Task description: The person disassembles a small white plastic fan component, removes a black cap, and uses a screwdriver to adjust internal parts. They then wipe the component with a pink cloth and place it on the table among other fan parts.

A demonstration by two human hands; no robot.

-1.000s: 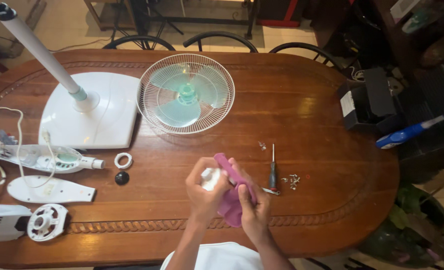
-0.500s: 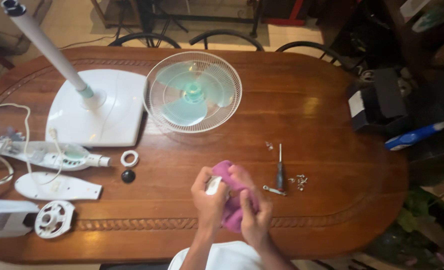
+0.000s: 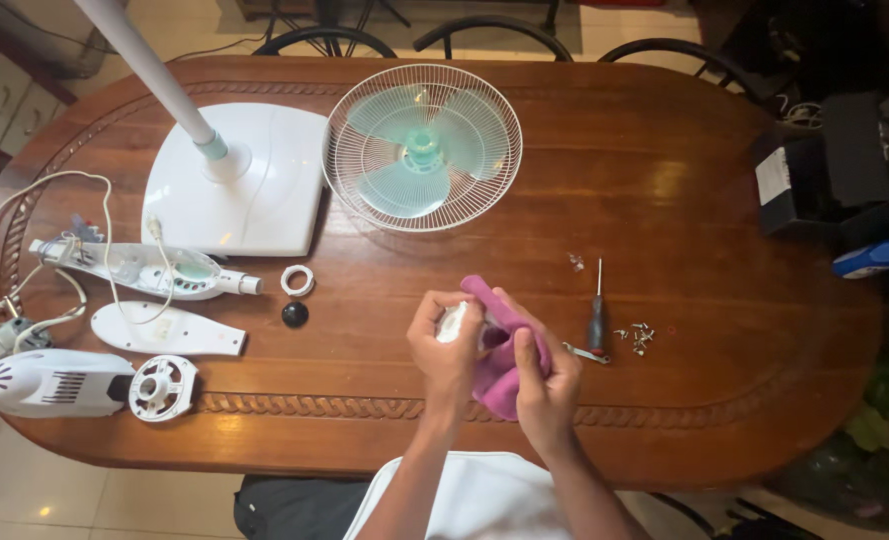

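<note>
A screwdriver [image 3: 598, 322] is lying just right of the grip, with loose screws [image 3: 641, 336] beyond it. A fan grille [image 3: 422, 148] with blades is sitting well above the grip. To the upper left, a fan base [image 3: 240, 190] is standing. Further left, a ring [image 3: 297, 280], a knob [image 3: 295, 314], a cover [image 3: 165, 330] and a motor [image 3: 60, 382] are lying.

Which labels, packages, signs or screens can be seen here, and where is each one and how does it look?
White label: a small upright rectangle on the side of the black box at the table's far right edge; its print is too small to read.
Blue and white pack: long and narrow, just right of the box, partly cut off by the picture's edge.
No signs or screens are in view.
</note>
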